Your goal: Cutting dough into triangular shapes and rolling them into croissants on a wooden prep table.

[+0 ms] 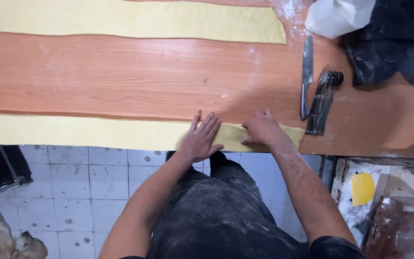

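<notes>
Reddish-brown wooden worktop fills most of the view, dusted with flour toward its two o'clock corner, with pale tiled floor below its near edge. Along that near edge lies a long, thin strip of yellow dough, running from nine o'clock to just past centre. The left hand lies flat on this strip, fingers stretched out and slightly spread, gripping nothing. Just beside it, at three o'clock, the right hand presses on the strip's end with its fingers curled under; whether they pinch the dough I cannot tell. A second wide yellow dough sheet lies at twelve o'clock, well apart. At two o'clock of the right hand rest a steel knife and a metal multi-wheel dough cutter, side by side, with a white plastic bag beyond.
</notes>
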